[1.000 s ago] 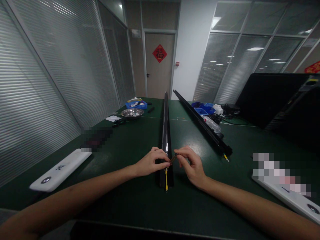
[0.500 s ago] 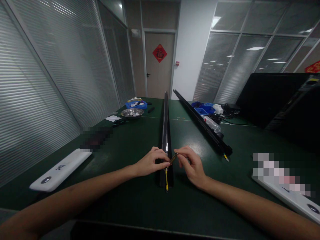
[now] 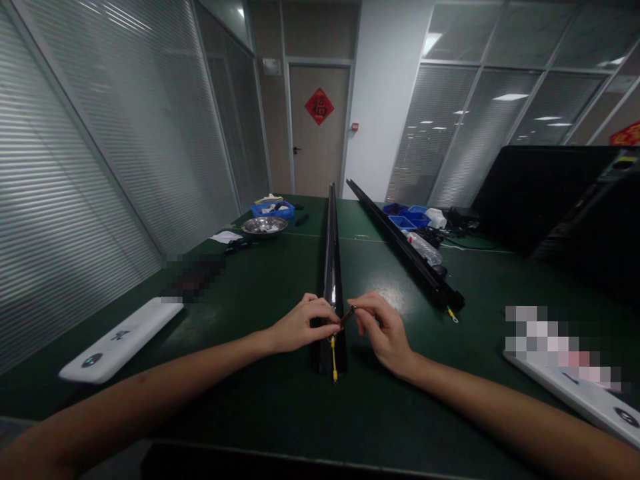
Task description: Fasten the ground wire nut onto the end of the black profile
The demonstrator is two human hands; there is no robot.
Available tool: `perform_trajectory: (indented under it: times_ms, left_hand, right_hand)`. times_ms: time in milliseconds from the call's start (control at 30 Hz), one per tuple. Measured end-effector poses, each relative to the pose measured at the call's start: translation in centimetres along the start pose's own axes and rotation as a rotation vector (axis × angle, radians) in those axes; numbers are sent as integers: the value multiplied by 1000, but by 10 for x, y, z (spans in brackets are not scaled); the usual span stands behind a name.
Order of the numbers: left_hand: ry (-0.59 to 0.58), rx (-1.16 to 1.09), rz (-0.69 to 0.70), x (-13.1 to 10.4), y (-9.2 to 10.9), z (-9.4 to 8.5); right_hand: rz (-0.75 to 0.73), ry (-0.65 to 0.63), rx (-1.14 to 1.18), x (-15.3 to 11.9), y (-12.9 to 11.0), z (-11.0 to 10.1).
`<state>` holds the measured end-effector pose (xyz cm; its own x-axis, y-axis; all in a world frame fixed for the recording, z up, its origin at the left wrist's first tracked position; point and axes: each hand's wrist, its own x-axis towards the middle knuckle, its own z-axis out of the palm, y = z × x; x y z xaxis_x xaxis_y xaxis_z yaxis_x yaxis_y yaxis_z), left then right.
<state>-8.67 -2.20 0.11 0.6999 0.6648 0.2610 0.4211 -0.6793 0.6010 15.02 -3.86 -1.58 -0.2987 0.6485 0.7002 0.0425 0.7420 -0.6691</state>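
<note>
A long black rail (image 3: 331, 260) stretches away from me over the green table. A yellow wire (image 3: 334, 363) with a ring terminal hangs out at its near end. My left hand (image 3: 307, 323) lies over that end of the rail, thumb and fingers closed together; what they pinch there is hidden. To the right of the rail, my right hand (image 3: 383, 327) grips a small slim metal tool, which looks like a wrench (image 3: 347, 316), between thumb and fingers. The tool slants down to the left, its lower end at my left fingertips.
A second black rail (image 3: 410, 250) with its own yellow wire (image 3: 453, 315) lies to the right. Farther back are blue bins (image 3: 413, 217), a plastic bottle (image 3: 424, 248), a metal bowl (image 3: 265, 227) and a blue basket (image 3: 273, 210). White devices (image 3: 123, 340) flank me.
The wire's ring end has shifted very slightly to the right and down. Both hands keep almost the same place, and the tool's tilt is nearly unchanged.
</note>
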Motion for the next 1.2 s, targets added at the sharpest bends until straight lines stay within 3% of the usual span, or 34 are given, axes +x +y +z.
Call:
perform_trajectory:
  times_ms: [1200]
  left_hand:
    - [14,-11,-11,0,2,0]
  right_hand:
    - [5,-4,31,0,2,0]
